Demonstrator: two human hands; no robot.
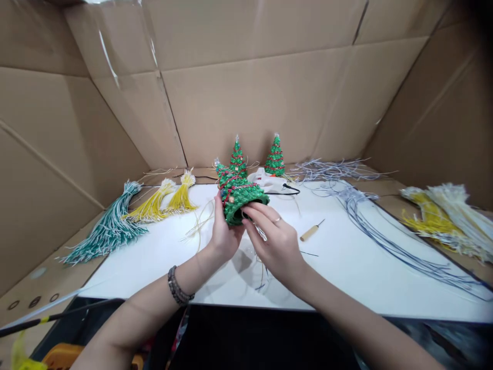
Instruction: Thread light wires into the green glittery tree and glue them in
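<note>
A small green tinsel Christmas tree [239, 195], with red garland and little ornaments, lies tilted in my left hand [225, 231], its hollow base facing me. The fingers of my left hand wrap around its side. At the opening of that base, my right hand [275, 241] has its thumb and fingers pinched together, the fingertips partly inside. What they grip is hidden. Thin wires [262, 272] show just below my right hand. Two similar trees stand upright behind, one partly hidden tree [238, 158] and another tree [275, 156] to its right.
A wooden-handled awl [311, 231] lies on the white board [327, 282]. Behind is a white glue gun [269, 180] with a black cord. Teal wire bundles [115, 226] and yellow ones [181, 195] are left; loose grey-blue wires [385, 241] and yellow-white bundles [450, 221] are right. Cardboard walls [262, 103] surround the board.
</note>
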